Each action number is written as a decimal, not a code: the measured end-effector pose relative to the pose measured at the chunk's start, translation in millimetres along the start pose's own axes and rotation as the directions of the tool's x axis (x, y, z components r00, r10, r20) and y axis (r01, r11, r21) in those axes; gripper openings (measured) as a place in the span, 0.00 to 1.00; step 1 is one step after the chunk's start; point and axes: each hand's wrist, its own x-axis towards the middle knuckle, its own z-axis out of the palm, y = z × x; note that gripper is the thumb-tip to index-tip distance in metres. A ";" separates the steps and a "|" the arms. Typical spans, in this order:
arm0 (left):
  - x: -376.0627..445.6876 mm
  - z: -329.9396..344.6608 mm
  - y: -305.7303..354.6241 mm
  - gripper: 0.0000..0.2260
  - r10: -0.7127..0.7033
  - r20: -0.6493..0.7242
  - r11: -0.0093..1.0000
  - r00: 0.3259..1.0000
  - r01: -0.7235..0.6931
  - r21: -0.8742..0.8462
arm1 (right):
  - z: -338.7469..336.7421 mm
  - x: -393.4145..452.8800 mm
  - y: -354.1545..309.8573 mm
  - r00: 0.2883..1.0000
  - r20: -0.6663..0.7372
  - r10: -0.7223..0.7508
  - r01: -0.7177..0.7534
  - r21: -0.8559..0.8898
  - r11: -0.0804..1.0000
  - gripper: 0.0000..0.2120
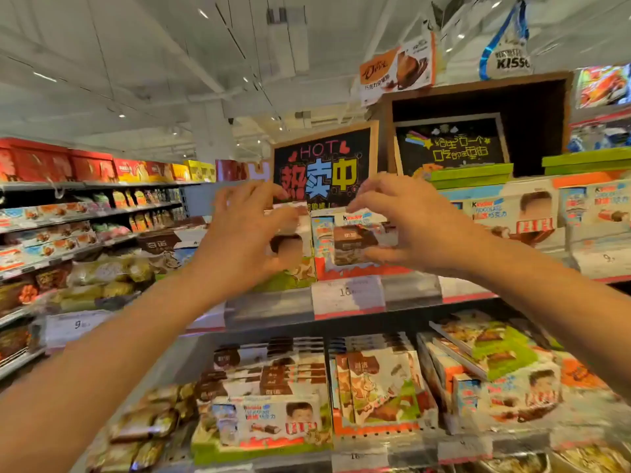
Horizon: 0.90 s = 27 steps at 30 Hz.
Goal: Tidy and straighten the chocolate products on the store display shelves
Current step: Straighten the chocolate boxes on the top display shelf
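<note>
Both my hands reach up to the upper display shelf (345, 297). My left hand (246, 233) curls its fingers round a brown-and-white chocolate pack (286, 241) standing in a green tray. My right hand (406, 227) pinches another brown-and-white chocolate pack (351, 245) between thumb and fingers, in front of a red-and-white Kinder display box (341, 268). The two packs sit side by side, a small gap apart. The picture is blurred there, so the print on the packs cannot be read.
More Kinder boxes (519, 213) fill the shelf to the right. The lower shelf (375, 448) holds several chocolate packs, some lying crooked. A "HOT" chalkboard sign (322, 165) stands behind my hands. Aisle shelves (85, 233) with snacks run along the left.
</note>
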 end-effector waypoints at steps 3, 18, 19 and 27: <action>7.9 6.7 -10.1 0.12 -0.020 0.042 0.993 0.999 0.025 -0.116 | 8.7 15.3 5.2 0.989 0.146 0.035 -0.033 -0.015 0.999 0.21; 28.1 6.7 -45.9 0.20 -0.075 0.504 0.996 0.860 0.035 0.088 | 30.3 74.2 49.6 0.865 0.498 -0.063 0.033 0.069 0.997 0.19; 26.6 2.4 -47.9 0.18 -0.112 0.505 0.993 0.856 0.071 0.099 | 31.1 74.7 50.7 0.862 0.500 -0.080 0.047 0.078 0.996 0.20; 14.5 -5.6 -67.0 0.17 -0.203 0.524 0.901 0.827 0.367 -0.232 | 31.4 80.3 59.7 0.847 0.515 -0.135 0.003 0.249 0.968 0.22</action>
